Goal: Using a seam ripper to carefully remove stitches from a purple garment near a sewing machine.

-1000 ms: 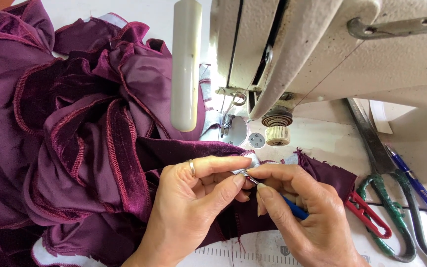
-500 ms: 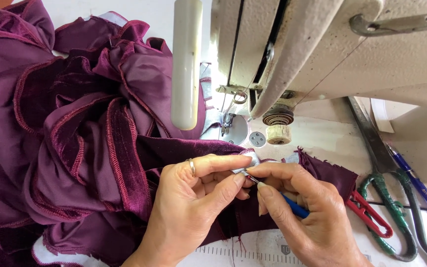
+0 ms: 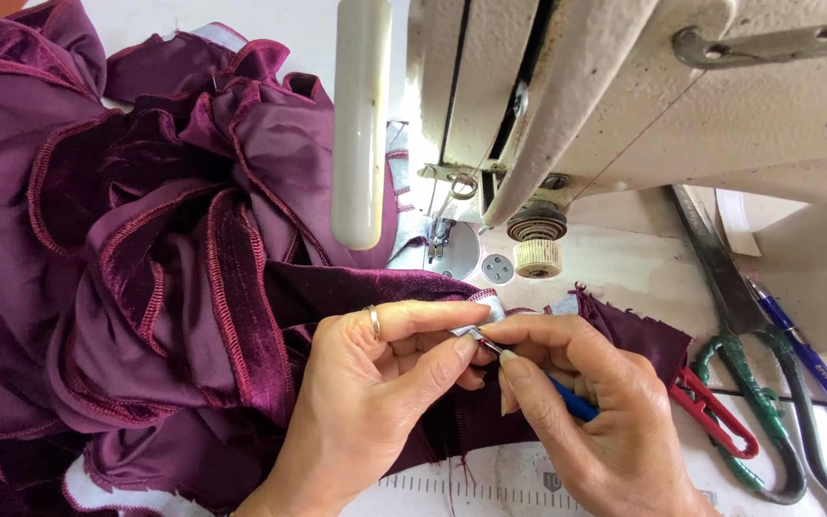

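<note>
The purple fabric (image 3: pixel 174 287), a heap of satin and velvet ruffles with overlocked edges, lies across the table in front of the sewing machine (image 3: pixel 643 105), one edge drawn flat toward the viewer. The left hand (image 3: pixel 375 402) pinches that edge between thumb and forefinger, fingers closed narrow on the cloth and a small pale strip. The right hand (image 3: pixel 576 412) grips a blue-handled seam ripper (image 3: pixel 567 397) pen-fashion, its metal tip set at the pinched seam. The step in hand appears to be unpicking stitches; the next move likely calls for sliding the tip under a single thread while the left hand keeps the edge taut, without snagging the weave. The tip and the stitches are too small to make out, and the tool's handle is largely covered by fingers. Red thread snips (image 3: pixel 715 416), green-handled shears (image 3: pixel 748 383) and a blue pen (image 3: pixel 806 359) lie to the right, partly cut off.
</note>
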